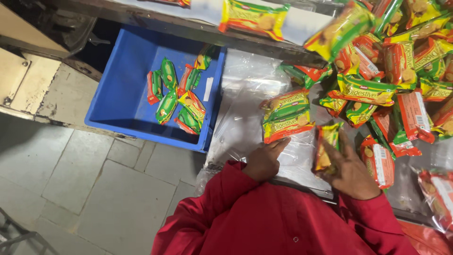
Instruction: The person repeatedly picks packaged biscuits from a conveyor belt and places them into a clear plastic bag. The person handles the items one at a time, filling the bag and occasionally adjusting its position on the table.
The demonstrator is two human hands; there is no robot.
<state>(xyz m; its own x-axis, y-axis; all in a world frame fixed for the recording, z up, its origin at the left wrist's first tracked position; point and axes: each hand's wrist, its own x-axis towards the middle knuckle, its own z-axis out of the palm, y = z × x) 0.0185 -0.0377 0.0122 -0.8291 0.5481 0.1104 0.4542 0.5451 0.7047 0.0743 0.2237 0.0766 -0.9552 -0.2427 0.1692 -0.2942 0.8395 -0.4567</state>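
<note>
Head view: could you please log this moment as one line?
left hand: touching stacked biscuit packs | right hand: holding biscuit pack upright | blue crate: loose packs

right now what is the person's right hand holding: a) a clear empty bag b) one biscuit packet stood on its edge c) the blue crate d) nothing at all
b: the right hand grips a single biscuit packet turned up on its edge above the clear plastic sheet, while the left hand rests by the two stacked packets.
</note>
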